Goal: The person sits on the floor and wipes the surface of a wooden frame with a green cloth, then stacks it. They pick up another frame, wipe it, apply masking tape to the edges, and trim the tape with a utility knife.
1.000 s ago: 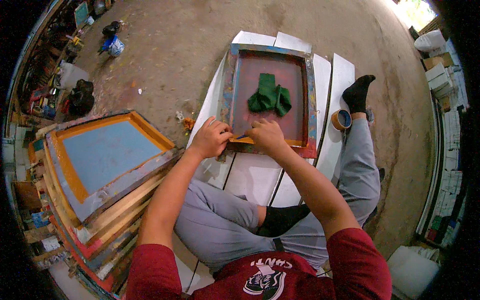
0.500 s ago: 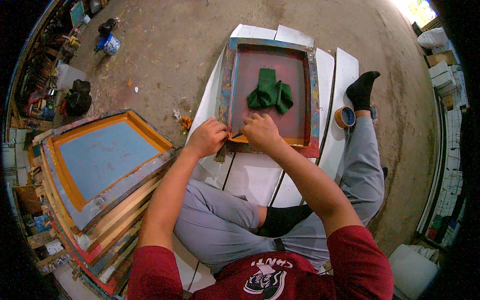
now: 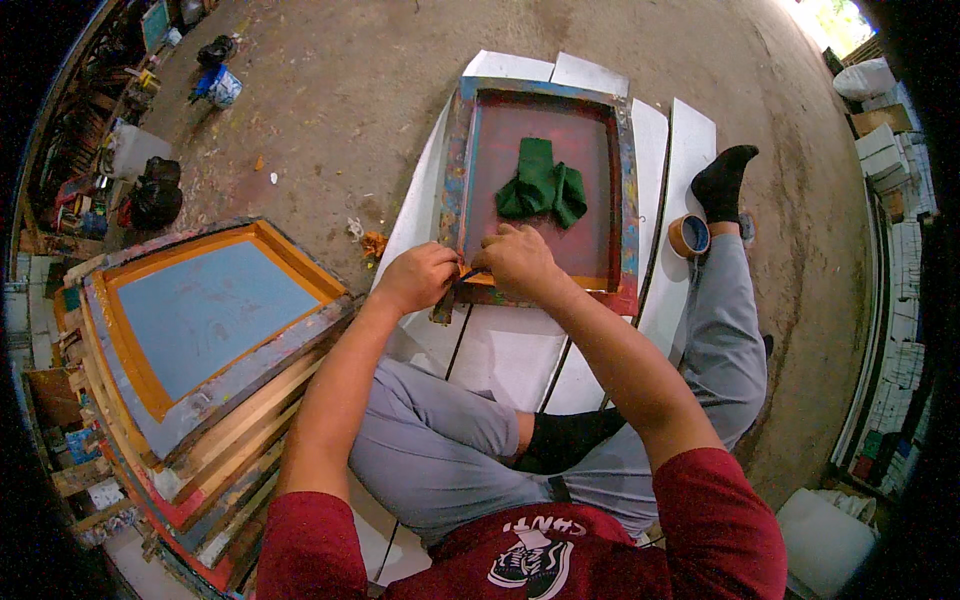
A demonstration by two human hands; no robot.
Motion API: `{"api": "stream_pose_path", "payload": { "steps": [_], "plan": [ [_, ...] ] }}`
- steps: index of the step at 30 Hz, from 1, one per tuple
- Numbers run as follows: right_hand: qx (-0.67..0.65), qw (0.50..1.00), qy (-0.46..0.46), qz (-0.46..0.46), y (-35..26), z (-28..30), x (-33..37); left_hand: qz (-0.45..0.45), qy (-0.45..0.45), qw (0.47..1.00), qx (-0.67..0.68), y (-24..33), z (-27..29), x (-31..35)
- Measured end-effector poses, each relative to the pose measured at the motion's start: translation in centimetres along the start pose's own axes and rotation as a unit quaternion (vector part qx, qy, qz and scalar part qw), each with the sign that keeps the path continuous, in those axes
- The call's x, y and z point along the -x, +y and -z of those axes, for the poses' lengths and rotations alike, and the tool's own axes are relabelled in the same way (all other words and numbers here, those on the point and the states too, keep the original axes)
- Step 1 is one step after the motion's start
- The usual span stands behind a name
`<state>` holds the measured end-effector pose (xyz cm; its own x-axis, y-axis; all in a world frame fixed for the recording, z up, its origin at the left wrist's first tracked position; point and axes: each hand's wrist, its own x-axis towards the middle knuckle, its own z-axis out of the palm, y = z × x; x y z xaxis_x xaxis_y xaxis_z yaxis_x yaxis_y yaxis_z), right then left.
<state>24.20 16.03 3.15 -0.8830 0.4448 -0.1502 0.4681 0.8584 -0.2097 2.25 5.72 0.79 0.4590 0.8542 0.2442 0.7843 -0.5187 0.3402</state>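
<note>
- The printing frame (image 3: 541, 190) lies flat on white boards (image 3: 690, 150) on the dirt floor, straight ahead of the seated person; its wooden rim is smeared with blue, red and yellow paint, and its mesh is dark red.
- A strip of orange tape (image 3: 470, 272) runs along the frame's near edge, at its near left corner.
- The left hand (image 3: 420, 276) is curled at that corner, fingertips pinched narrowly on the end of the tape.
- The right hand (image 3: 515, 260) touches the left, fingers bent and pressing down on the tape and the frame's near rail.
- A crumpled green cloth (image 3: 541, 184) lies on the mesh in the middle of the frame, apart from both hands.
- A roll of tape (image 3: 689, 235) sits on the boards just right of the frame, beside the black sock (image 3: 722, 180).
- A stack of frames (image 3: 200, 330) with blue mesh on top stands to the person's left.
</note>
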Motion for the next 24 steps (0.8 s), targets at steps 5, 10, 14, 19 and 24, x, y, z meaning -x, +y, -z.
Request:
{"api": "stream_pose_path", "payload": {
  "steps": [5, 10, 14, 19, 24],
  "plan": [
    [-0.008, 1.000, 0.003, 0.017, -0.3, 2.2, 0.6, -0.007, -0.001, 1.000, 0.002, -0.1, 0.6, 0.1],
    [-0.046, 0.994, 0.087, 0.039, 1.6, 0.7, 4.6, -0.003, -0.034, 0.999, 0.001, 0.3, 1.2, 0.0],
    [-0.075, 0.993, 0.079, 0.049, -0.8, -2.0, 9.9, -0.001, -0.055, 0.998, 0.015, -0.1, 1.3, 1.4],
    [-0.115, 0.993, -0.008, 0.007, -2.1, -5.5, 14.1, 0.094, 0.015, 0.994, 0.050, 0.0, 1.0, 2.1],
    [-0.144, 0.987, -0.071, -0.027, -1.8, -6.2, 15.4, 0.227, -0.045, 0.972, -0.033, 4.5, 0.6, 0.1]
  ]
}}
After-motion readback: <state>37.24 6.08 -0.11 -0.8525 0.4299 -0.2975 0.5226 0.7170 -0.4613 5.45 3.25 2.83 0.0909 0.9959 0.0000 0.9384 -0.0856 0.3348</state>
